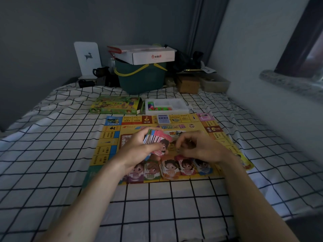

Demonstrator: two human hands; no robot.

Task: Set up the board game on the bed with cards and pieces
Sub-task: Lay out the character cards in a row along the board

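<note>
Pink-topped notes [158, 142] in left hand [139, 151]

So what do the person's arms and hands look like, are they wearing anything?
Both forearms are bare, with no sleeves in view. The left hand shows no ring, watch or glove. The right hand has a small dark spot on one of its fingers, possibly a ring; too blurred to tell. No bracelets or watches show at either wrist.

Room dim, colours muted with bluish cast. Daylight enters from window [304, 41] at upper right, brightening right wall [248, 49] and right part of checked sheet [288, 180]. Left wall [35, 49] and far corner in deep shadow. Wide-angle lens bends grid lines toward edges. Overall soft, grainy; far clutter indistinct, both hands slightly blurred.
</note>
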